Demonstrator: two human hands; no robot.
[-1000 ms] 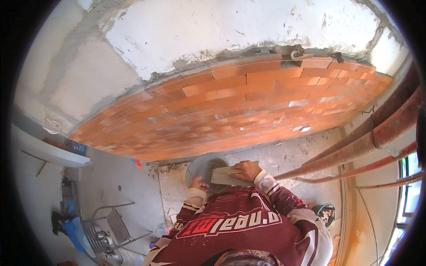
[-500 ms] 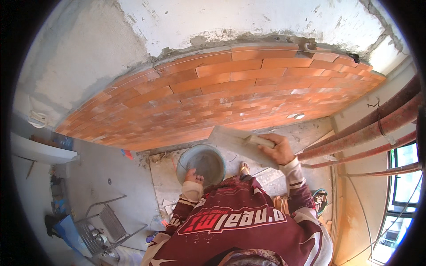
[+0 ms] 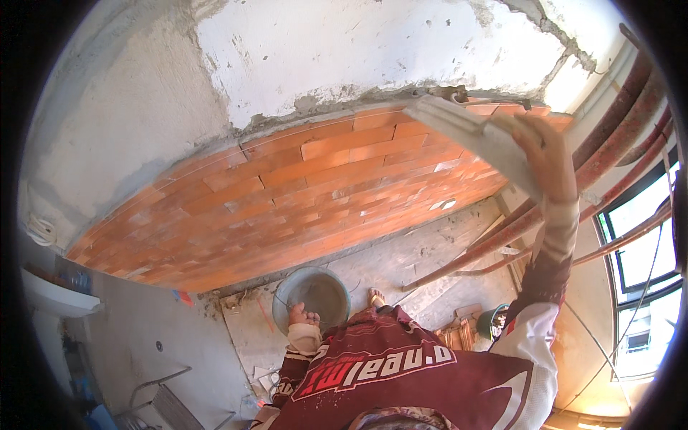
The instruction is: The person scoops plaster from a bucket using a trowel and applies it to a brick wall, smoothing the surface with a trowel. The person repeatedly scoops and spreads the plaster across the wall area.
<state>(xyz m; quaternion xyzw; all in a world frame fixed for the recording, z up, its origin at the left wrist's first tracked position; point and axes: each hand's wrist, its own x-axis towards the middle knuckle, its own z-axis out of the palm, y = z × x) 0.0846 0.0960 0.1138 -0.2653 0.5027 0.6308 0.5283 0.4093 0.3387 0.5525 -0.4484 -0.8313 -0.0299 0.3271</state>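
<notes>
My right hand (image 3: 550,161) is raised at the right, closed on the handle of a long, flat, pale-grey plastering float (image 3: 469,136). Its far end overlaps the top courses of the orange brick wall (image 3: 308,186); I cannot tell whether it touches them. Low in front of me, my left hand (image 3: 303,316) is at the near side of a round grey bucket (image 3: 337,287). Its curled fingers seem to hold the thin wire handle. Grey material shows inside the bucket.
Above the bricks is a rough, patched wall (image 3: 344,50), with a string stretched along the top courses. Reddish pipes (image 3: 609,143) slant across the right, near my raised arm. Broken bricks (image 3: 459,335) and a green-rimmed bucket (image 3: 494,319) lie right of my foot. A metal chair (image 3: 168,408) stands lower left.
My right hand has lifted the float up and to the right, from above the bucket to the wall's top. My left hand stays at the bucket. The whole view has shifted.
</notes>
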